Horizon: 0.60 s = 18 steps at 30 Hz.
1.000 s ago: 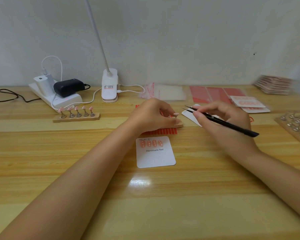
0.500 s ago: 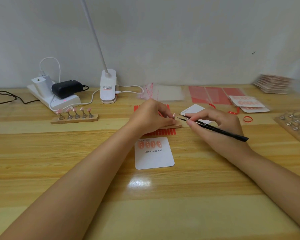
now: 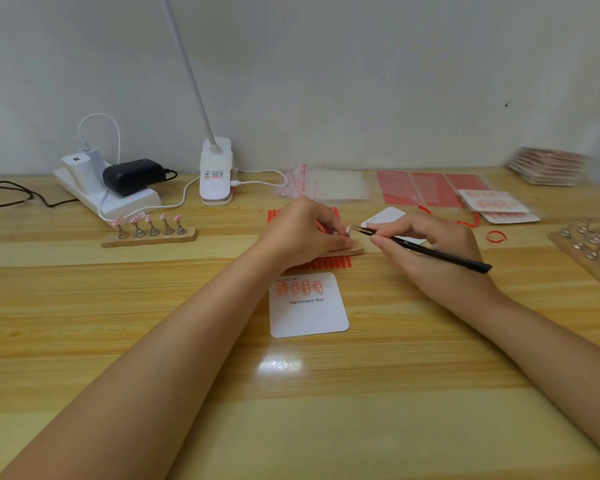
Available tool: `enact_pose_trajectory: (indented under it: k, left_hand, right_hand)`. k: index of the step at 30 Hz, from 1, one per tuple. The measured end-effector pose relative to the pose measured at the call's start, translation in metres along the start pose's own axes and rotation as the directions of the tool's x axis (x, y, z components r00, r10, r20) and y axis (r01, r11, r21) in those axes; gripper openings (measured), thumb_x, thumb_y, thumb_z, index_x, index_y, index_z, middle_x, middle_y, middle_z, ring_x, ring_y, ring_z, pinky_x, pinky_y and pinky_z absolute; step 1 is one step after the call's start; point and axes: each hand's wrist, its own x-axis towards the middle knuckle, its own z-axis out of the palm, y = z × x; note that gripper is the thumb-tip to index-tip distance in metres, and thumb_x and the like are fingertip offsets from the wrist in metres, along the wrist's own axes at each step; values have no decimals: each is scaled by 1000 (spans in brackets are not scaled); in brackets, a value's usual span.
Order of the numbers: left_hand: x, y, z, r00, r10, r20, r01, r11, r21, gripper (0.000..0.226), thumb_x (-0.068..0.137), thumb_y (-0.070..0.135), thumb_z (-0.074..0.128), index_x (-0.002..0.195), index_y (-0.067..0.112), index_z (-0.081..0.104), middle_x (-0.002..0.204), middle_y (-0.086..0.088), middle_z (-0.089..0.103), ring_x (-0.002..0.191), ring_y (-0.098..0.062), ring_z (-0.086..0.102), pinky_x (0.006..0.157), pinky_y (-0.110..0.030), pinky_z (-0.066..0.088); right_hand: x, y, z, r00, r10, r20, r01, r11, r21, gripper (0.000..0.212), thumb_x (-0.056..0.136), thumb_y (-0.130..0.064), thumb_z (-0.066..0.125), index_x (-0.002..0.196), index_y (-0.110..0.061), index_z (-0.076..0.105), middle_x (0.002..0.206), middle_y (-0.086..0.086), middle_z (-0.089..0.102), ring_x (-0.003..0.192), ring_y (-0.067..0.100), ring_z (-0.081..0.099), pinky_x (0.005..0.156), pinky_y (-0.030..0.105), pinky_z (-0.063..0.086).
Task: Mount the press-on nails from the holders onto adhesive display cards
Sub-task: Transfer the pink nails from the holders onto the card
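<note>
My left hand (image 3: 303,233) grips a small wooden nail holder (image 3: 350,250) at the table's middle, with one pink nail (image 3: 347,230) showing past my fingers. Black tweezers (image 3: 423,249) are pinched in my right hand (image 3: 430,251), their tips touching that nail. A white display card (image 3: 309,313) marked "Handmade Nail" lies just in front, with several pink nails (image 3: 300,287) stuck in a row along its top. A red adhesive strip sheet (image 3: 326,263) lies under the holder. Another wooden holder (image 3: 149,237) with several pink nails (image 3: 148,220) stands to the left.
A power strip with chargers (image 3: 108,183) and a clip lamp base (image 3: 215,174) stand at the back left. Clear bags (image 3: 326,185), red sheets (image 3: 426,188) and finished cards (image 3: 499,206) lie at the back right. A board with empty metal stands (image 3: 593,247) is at the right edge.
My right hand has moved left, bringing the tweezer tips to the pink nail on the holder. My left hand has kept its grip on the holder.
</note>
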Motion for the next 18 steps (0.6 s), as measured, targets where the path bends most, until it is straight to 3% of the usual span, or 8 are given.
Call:
enact_pose_trajectory:
  k: [3, 7, 12, 18]
  left_hand:
    - [0, 0, 0, 1000, -2, 5, 2, 1000, -7, 9, 74, 27, 77, 71, 29, 69, 64, 14, 60, 59, -4, 52, 55, -18, 40]
    - [0, 1, 0, 1000, 6, 2, -6, 1000, -10, 19, 74, 25, 78, 64, 35, 64, 62, 14, 59, 60, -6, 52, 56, -21, 41]
    - [1, 0, 1, 1000, -7, -12, 7, 1000, -17, 19, 73, 25, 79, 63, 33, 65, 48, 18, 52, 47, 3, 46, 48, -12, 35]
    - [1, -1, 1, 1000, -4, -8, 4, 1000, 2, 14, 73, 28, 78, 66, 32, 66, 56, 16, 56, 55, -2, 50, 54, -19, 40]
  right_hand:
    - [-1, -1, -3, 999, -45, 13, 45, 999, -25, 14, 78, -5, 71, 79, -19, 70, 90, -21, 64, 89, -14, 59, 77, 0, 37]
    - [-1, -3, -3, 994, -102, 46, 107, 988, -108, 8, 77, -4, 73, 79, -12, 71, 93, -16, 65, 92, -1, 61, 81, 4, 40]
    - [0, -3, -1, 992, -121, 32, 124, 982, -144, 17, 76, -4, 74, 80, -20, 69, 87, -23, 60, 88, -12, 56, 77, 0, 36]
    - [1, 0, 0, 995, -93, 30, 97, 983, -156, 7, 77, -7, 73, 79, -13, 72, 82, -22, 58, 83, -22, 52, 74, -1, 34]
